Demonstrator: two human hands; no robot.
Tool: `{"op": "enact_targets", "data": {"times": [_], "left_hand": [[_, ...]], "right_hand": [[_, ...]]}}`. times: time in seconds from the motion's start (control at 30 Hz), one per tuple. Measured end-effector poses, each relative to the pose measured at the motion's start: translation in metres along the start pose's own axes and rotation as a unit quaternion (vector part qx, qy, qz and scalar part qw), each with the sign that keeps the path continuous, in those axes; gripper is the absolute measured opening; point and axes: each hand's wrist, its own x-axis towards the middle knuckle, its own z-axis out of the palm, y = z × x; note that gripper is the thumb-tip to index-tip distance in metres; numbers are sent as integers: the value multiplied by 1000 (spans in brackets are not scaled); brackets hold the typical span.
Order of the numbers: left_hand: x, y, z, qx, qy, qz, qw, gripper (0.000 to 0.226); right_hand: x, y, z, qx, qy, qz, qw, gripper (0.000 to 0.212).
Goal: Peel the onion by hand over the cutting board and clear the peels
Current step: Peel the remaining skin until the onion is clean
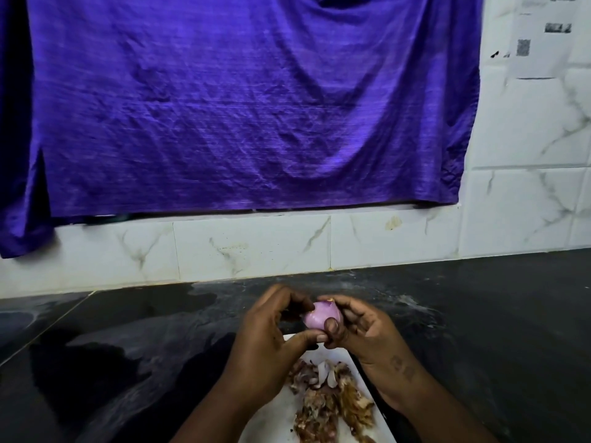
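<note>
The onion is held between both hands, in the air above the far end of the cutting board. It is pale purple and smooth, and a small piece of lighter skin is on its top, near the fingertips of the right hand.

Nearest to the person, below and between the two wrists, lies the white cutting board. On it there is a heap of dry brown and purple peels, with some white pieces among them. The heap lies under the right wrist and reaches toward the near edge of the picture.

Above the board, the left hand grips the onion from the left side: its fingers are curled over the top and its thumb comes from below. The right hand grips it from the right side, the thumb pressed on the front of the onion and the fingers curled behind it. The two thumbs touch under the onion.

Beyond the hands is a dark counter. Behind it stands a wall of white marbled tiles. Higher, a large purple cloth hangs on this wall, and to the right of the cloth there is a blurred paper sheet.
</note>
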Motion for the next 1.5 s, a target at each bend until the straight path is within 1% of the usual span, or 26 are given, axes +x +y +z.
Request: {"op": "enact_targets", "data": {"times": [0.07, 0.17, 0.23, 0.37, 0.5, 0.57, 0.67, 0.7, 0.8, 1.0, 1.03, 1.17, 1.23, 1.3, 1.33, 1.43, 1.5], "left_hand": [[-1, 0, 0, 5, -5, -1, 1000, 31], [-1, -4, 0, 9, -18, -15, 1000, 32], [-1, -7, -1, 19, -31, -25, 999, 33], [-2, -11, -2, 32, -46, -25, 998, 34], [-2, -13, -1, 42, -48, -21, 998, 34], [-3, -14, -1, 49, -47, -16, 998, 34], [-3, -13, 0, 53, -47, -11, 997, 33], [-3, -13, 0, 52, -46, -11, 998, 33], [-3, -14, 2, 59, -49, -12, 997, 33], [-4, -12, 3, 54, -54, -14, 997, 30], [-4, -11, 4, 50, -51, -13, 997, 30], [-4, -10, 9, 12, -24, -26, 999, 32], [-4, -8, 10, -7, 3, -30, 1000, 42], [-4, -6, 10, -8, 18, -11, 1000, 49], [-3, -4, 10, -9, 19, 3, 1000, 45], [-3, 0, 10, -6, 44, 20, 999, 30], [-3, 3, 10, -2, 62, 18, 998, 25]], "right_hand": [[1, 1, 0, -5, -2, -3, 1000, 46], [2, 2, -1, -15, 8, -13, 1000, 65], [3, 4, -1, -17, 10, -18, 1000, 67], [3, 6, -2, 5, -1, -14, 1000, 59], [3, 8, -2, 1, -5, -14, 1000, 39], [3, 10, -2, -6, 5, -16, 1000, 39], [2, 11, 1, -16, 22, -26, 999, 46], [2, 11, 2, -20, 27, -29, 999, 44], [2, 12, 3, -24, 38, -37, 998, 30], [2, 15, 7, -17, 70, -44, 996, 28], [3, 16, 8, -11, 78, -42, 996, 30], [4, 16, 8, 13, 87, -35, 996, 52], [5, 14, 8, 24, 93, -36, 995, 58], [5, 13, 9, 48, 94, -32, 994, 63], [5, 11, 9, 56, 93, -30, 994, 63], [3, 10, 10, 71, 76, -15, 995, 49], [3, 8, 9, 72, 70, -6, 995, 50]]}}
